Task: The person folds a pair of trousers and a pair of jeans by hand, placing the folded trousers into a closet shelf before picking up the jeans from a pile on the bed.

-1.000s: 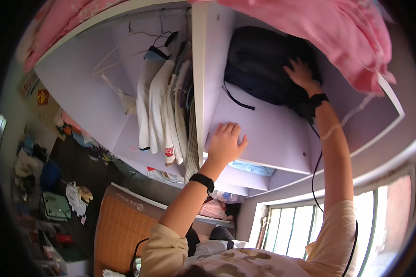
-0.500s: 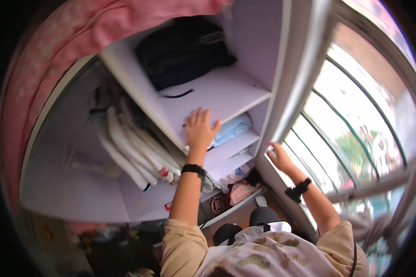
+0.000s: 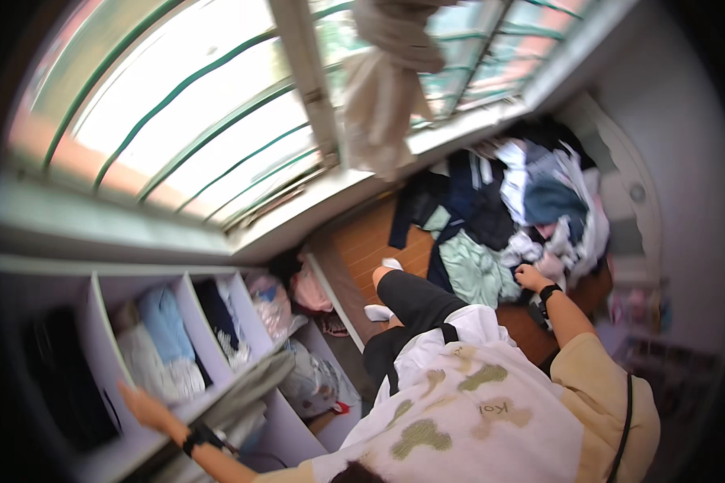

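My left hand (image 3: pixel 143 406) is open, its fingers stretched toward the front edge of a pale lilac wardrobe shelf (image 3: pixel 103 338). Near it, folded clothes fill the compartments: a light blue garment (image 3: pixel 167 322), white and grey garments (image 3: pixel 149 362), and a black bundle (image 3: pixel 60 378). On the other side, my right hand (image 3: pixel 532 278) hangs over a heap of clothes, close to a mint green garment (image 3: pixel 474 270). Its fingers look bent and slightly smeared, and whether they touch or hold cloth is unclear. Both wrists wear black bands.
Beyond my legs, the clothes heap (image 3: pixel 544 197) of dark, white and teal garments lies against a pale panel. A barred window (image 3: pixel 193 113) runs along the far side, with a knotted beige curtain (image 3: pixel 383 105). Plastic-bagged items (image 3: pixel 310 378) sit low in the wardrobe. The floor (image 3: pixel 370 241) is brown.
The view has swung right, from the wardrobe interior to the window and clothes heap. My left hand has left the shelf corner it was touching; my right hand has left the window side.
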Demonstrator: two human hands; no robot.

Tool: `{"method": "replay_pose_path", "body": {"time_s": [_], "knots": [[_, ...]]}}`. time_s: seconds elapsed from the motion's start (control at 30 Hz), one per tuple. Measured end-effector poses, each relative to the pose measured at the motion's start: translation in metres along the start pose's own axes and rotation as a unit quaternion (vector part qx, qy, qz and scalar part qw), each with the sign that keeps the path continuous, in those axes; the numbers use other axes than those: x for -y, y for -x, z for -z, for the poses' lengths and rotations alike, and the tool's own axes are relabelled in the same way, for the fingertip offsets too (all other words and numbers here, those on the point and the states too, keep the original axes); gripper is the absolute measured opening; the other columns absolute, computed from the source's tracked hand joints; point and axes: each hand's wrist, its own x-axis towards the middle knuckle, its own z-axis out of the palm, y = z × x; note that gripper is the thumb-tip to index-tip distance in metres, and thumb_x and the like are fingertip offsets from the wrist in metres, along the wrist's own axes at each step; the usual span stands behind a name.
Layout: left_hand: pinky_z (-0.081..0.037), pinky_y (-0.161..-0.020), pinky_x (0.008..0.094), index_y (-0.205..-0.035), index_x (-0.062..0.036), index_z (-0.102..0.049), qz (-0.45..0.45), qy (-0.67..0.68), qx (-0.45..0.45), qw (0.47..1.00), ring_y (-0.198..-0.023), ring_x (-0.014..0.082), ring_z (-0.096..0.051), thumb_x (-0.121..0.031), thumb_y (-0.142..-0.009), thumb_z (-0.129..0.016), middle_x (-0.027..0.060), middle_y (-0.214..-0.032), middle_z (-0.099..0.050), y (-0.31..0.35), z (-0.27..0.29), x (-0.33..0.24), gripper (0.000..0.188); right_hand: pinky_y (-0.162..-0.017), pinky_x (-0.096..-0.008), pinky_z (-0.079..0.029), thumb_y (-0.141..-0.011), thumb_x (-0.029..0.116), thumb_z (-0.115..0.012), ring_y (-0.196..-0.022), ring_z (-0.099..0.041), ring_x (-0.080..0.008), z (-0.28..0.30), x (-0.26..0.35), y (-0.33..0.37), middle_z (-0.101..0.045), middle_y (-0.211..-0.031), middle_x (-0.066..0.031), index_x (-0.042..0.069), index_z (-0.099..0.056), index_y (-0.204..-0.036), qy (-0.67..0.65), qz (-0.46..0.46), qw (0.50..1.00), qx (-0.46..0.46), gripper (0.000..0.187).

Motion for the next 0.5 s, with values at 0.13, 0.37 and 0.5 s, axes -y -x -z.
{"method": "replay_pose_path", "body": {"time_s": [0.13, 0.37, 0.5], "knots": [[-0.041, -0.094, 0.0359, -0.129, -0.0025, -0.044, -0.027, -0.009, -0.017, 0.999, -0.112, 0.0307, -0.051, -0.011, -0.091, -0.042, 0.0159, -0.125, -0.052, 0.000, -0.014, 0.043, 0.038, -0.060, -0.0331, -0.052, -0.080, 0.021, -0.056, -0.068, -0.063, -0.0215, -0.038, -0.023, 0.069, -0.064, -0.086, -0.0139, -0.001, -0.059, -0.104, -0.145, -0.035, 0.988, 0.047, 0.032], [-0.052, -0.066, 0.0449, -0.104, -0.0009, -0.057, 0.060, -0.025, 0.024, 0.998, -0.086, 0.0377, -0.061, -0.022, -0.091, -0.045, 0.0196, -0.097, -0.062, 0.000, 0.008, 0.000, 0.027, -0.067, -0.0333, -0.050, -0.085, 0.021, -0.054, -0.075, -0.063, -0.0214, -0.062, -0.049, 0.097, -0.065, -0.092, -0.0137, -0.001, -0.056, -0.111, -0.190, -0.081, 0.976, 0.074, 0.034], [-0.050, -0.059, 0.0347, -0.114, -0.0017, -0.049, 0.029, 0.082, 0.240, 0.967, -0.078, 0.0282, -0.061, -0.021, -0.091, -0.044, 0.0148, -0.096, -0.062, 0.034, -0.039, -0.061, 0.030, -0.071, -0.0336, -0.049, -0.086, 0.020, -0.053, -0.078, -0.063, -0.0237, -0.041, -0.057, 0.078, -0.065, -0.095, -0.0156, -0.001, -0.055, -0.112, -0.218, -0.049, 0.974, 0.021, 0.033]]}}
